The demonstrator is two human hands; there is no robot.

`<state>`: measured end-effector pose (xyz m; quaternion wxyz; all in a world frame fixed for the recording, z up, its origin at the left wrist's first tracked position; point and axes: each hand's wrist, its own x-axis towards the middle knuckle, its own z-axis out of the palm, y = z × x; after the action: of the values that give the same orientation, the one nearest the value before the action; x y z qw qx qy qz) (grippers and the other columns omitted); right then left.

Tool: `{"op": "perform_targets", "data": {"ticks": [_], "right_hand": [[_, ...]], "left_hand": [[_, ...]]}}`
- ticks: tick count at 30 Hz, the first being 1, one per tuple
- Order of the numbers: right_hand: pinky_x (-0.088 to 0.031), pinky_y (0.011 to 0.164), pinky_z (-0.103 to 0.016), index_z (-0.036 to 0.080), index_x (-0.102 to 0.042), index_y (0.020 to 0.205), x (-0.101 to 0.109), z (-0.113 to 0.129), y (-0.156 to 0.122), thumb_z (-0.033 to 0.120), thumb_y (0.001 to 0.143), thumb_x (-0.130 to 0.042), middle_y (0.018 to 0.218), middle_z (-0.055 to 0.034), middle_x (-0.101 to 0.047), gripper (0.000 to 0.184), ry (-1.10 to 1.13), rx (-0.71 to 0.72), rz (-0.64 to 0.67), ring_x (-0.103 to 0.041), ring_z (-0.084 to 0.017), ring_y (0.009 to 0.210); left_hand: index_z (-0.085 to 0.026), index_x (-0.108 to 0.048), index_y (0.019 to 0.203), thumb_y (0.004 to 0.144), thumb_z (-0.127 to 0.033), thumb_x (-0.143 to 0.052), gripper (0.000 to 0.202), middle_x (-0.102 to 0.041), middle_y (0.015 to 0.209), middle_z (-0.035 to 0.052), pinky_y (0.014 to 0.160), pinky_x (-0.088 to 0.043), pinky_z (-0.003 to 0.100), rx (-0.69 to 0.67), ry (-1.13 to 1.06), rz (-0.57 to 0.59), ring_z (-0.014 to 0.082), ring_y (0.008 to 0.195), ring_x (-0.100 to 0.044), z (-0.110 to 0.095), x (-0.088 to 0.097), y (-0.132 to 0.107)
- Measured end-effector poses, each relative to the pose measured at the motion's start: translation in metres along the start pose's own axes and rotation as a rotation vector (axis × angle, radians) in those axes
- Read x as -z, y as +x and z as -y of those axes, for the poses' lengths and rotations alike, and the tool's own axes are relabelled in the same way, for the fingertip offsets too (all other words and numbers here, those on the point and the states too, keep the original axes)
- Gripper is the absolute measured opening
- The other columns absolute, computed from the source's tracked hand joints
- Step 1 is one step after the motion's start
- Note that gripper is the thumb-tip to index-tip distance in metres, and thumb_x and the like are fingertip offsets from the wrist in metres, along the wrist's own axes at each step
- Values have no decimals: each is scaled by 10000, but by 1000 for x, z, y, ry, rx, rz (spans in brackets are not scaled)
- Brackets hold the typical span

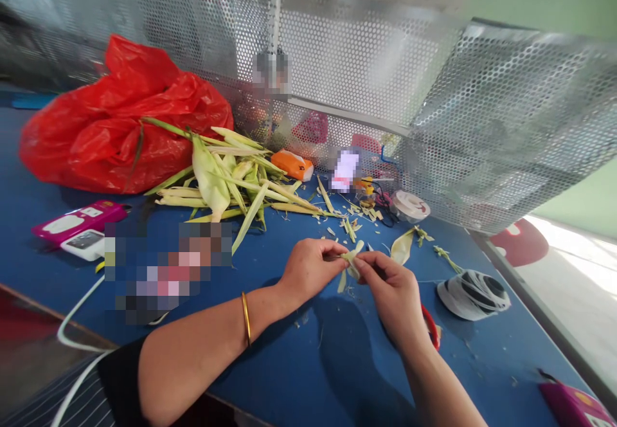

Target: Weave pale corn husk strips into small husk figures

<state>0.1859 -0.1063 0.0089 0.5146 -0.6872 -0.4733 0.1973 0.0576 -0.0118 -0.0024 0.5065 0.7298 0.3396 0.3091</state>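
Observation:
Over the blue table (299, 363), my left hand (308, 266) and my right hand (390, 292) meet at their fingertips. Both pinch a small folded strip of pale green leaf (351, 261), held just above the table. A gold bangle sits on my left wrist. Behind the hands lies a pile of long green and yellow leaves (226, 179). Short leaf scraps (351, 224) are scattered between the pile and my hands.
A red plastic bag (120, 118) lies at the back left. A pink phone (80, 218) with a white cable sits at the left. A roll of white tape (472, 293) lies right of my hands. Perforated metal screens (506, 125) wall the table's back and right.

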Motion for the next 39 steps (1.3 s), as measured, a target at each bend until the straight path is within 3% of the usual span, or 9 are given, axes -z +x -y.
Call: {"op": "perform_targets", "data": {"ticks": [5, 10, 15, 20, 24, 30, 35, 39], "right_hand": [[-440, 561, -265, 190, -670, 784, -2, -1, 2, 454, 776, -670, 655, -2, -631, 264, 75, -51, -40, -544, -150, 586], [-500, 630, -302, 193, -671, 936, -3, 0, 4, 467, 805, -635, 702, -13, -659, 306, 164, -32, -16, -610, -180, 637], [-440, 600, -286, 194, -726, 810, 0, -3, 3, 480, 824, -610, 709, -25, -643, 309, -23, 11, 9, -559, -168, 636], [-386, 591, -275, 190, -707, 715, 2, -9, 2, 426, 774, -667, 703, -17, -617, 247, -64, 19, -47, -516, -154, 646], [-336, 519, -245, 192, -628, 710, 1, -7, 2, 443, 825, -614, 593, 35, -520, 277, 4, -36, -20, -426, -115, 550], [-349, 495, -238, 193, -574, 678, 1, -7, 5, 404, 855, -575, 579, 27, -546, 276, 21, -41, -73, -448, -110, 508], [-411, 542, -261, 190, -616, 744, 2, -5, 6, 436, 879, -563, 600, 0, -612, 286, 76, -64, -153, -522, -133, 528], [-454, 629, -285, 198, -604, 743, 0, -1, 5, 417, 898, -549, 654, -11, -647, 274, 82, -7, -234, -582, -154, 612]], "left_hand": [[-176, -785, 922, 735, -292, -668, 250, -761, 831, 48, 662, -469, 244, -1, 11, 17, 178, 766, -667, -1, -1, -2], [-181, -786, 926, 749, -311, -652, 258, -751, 801, 35, 629, -428, 231, -25, 51, 45, 166, 728, -641, 0, -1, -3], [-205, -787, 871, 764, -297, -615, 223, -704, 699, -2, 589, -361, 217, -64, 173, 121, 136, 661, -578, -4, 2, -5], [-178, -719, 707, 725, -270, -629, 131, -536, 562, -48, 549, -268, 219, -68, 211, 212, 97, 591, -449, -4, 1, -5], [-156, -608, 594, 744, -240, -597, 172, -406, 521, -66, 533, -227, 228, -95, 168, 343, 77, 554, -351, -2, 2, -3], [-164, -612, 645, 748, -225, -591, 121, -486, 550, -58, 542, -285, 216, -34, 90, 553, 83, 553, -444, -4, 6, -3], [-164, -652, 738, 761, -160, -522, 132, -550, 643, -33, 615, -400, 223, 20, -100, 587, 97, 594, -507, -9, 7, -4], [-162, -634, 710, 765, -220, -576, 99, -534, 615, -34, 572, -380, 222, 139, -238, 573, 87, 565, -492, -13, 8, -4]]}}
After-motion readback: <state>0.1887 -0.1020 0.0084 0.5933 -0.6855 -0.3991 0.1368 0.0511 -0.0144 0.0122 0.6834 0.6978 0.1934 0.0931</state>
